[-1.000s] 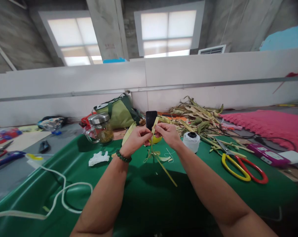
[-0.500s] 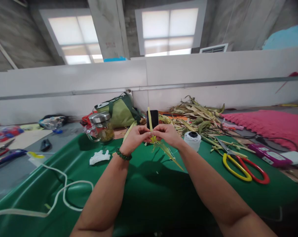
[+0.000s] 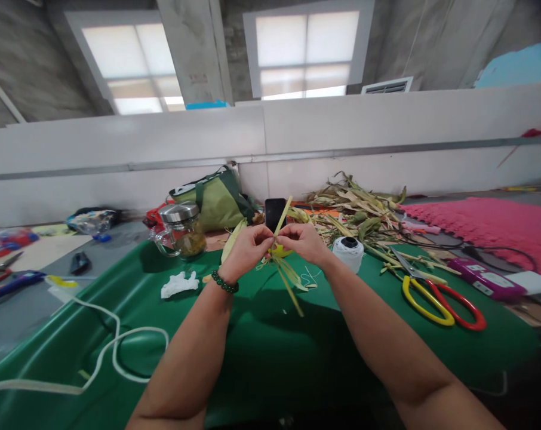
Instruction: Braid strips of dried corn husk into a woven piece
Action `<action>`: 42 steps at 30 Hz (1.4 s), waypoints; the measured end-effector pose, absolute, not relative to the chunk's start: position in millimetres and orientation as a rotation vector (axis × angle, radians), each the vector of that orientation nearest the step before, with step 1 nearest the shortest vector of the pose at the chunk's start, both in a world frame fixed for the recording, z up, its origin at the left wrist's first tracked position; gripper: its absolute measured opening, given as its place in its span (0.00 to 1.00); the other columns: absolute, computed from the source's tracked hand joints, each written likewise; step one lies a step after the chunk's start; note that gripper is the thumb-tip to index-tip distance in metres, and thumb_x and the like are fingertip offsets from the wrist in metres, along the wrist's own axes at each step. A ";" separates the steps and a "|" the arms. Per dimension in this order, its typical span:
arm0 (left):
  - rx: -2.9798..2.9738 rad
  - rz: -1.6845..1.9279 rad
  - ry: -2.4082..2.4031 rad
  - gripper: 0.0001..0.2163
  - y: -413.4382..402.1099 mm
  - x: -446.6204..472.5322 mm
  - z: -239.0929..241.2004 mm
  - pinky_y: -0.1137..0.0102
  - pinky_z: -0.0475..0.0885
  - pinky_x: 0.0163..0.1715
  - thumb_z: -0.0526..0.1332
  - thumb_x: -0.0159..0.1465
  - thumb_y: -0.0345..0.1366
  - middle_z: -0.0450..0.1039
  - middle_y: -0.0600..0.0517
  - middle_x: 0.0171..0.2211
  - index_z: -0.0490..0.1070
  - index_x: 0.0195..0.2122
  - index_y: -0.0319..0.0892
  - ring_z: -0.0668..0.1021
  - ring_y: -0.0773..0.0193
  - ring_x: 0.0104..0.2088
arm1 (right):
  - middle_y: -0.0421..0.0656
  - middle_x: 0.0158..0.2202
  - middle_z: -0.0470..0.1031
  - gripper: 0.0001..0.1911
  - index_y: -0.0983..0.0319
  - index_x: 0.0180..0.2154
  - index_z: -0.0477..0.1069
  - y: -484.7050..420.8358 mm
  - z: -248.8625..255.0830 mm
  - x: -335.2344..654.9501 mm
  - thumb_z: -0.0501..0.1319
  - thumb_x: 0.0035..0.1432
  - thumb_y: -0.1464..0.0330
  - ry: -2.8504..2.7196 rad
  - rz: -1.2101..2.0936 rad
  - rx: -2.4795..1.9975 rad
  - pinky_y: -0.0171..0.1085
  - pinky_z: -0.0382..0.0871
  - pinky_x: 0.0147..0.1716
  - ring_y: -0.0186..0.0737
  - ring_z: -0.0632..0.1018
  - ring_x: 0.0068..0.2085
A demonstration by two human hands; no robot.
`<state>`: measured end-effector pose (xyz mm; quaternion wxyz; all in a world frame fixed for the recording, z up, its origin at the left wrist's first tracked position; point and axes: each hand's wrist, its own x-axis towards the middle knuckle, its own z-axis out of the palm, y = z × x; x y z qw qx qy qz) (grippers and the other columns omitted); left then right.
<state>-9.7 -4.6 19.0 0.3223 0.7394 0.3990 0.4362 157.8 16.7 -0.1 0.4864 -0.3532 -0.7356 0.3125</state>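
Both of my hands meet above the green table cover (image 3: pixel 261 358) and pinch a bundle of thin yellow-green leaf strips (image 3: pixel 285 272). My left hand (image 3: pixel 246 246), with a dark bead bracelet on the wrist, is closed on the strips from the left. My right hand (image 3: pixel 301 239) is closed on them from the right. One strip sticks up between the fingers; longer strips hang down and to the right toward the cover.
A spool of white thread (image 3: pixel 347 253) stands right of my hands, with scissors (image 3: pixel 432 295) beyond. A pile of dried leaves (image 3: pixel 355 209), a phone (image 3: pixel 274 213), a green bag (image 3: pixel 214 203) and a glass jar (image 3: pixel 183 233) sit behind. White cord (image 3: pixel 113 346) lies at the left.
The upright strip has tilted from left-leaning to right-leaning, and the hanging strips have swung nearer below my hands. My hands stayed in about the same place.
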 end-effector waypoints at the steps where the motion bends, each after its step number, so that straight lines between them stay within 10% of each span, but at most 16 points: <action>1: 1.957 1.149 1.054 0.05 -4.7 -9.8 19.1 0.74 0.72 0.21 0.60 0.55 0.36 0.68 0.56 0.22 0.67 0.25 0.41 0.72 0.69 0.22 | 0.40 0.22 0.74 0.11 0.65 0.27 0.75 16.4 0.1 157.6 0.62 0.49 0.63 -1.787 0.765 -0.861 0.31 0.63 0.22 0.32 0.71 0.23; 17: 2.349 1.241 1.299 0.07 -11.9 1.0 16.1 0.72 0.61 0.28 0.55 0.60 0.29 0.65 0.56 0.21 0.64 0.25 0.42 0.68 0.67 0.25 | 0.38 0.21 0.68 0.07 0.62 0.21 0.67 14.6 -5.4 151.6 0.59 0.49 0.68 -1.804 0.380 -0.941 0.34 0.58 0.26 0.33 0.67 0.24; 42: 2.068 1.240 1.170 0.06 -13.6 8.8 12.6 0.71 0.65 0.23 0.50 0.64 0.32 0.63 0.57 0.24 0.56 0.29 0.45 0.70 0.66 0.23 | 0.38 0.21 0.69 0.11 0.61 0.26 0.69 17.2 -5.6 143.7 0.62 0.45 0.60 -1.411 0.813 -0.845 0.32 0.62 0.21 0.31 0.66 0.21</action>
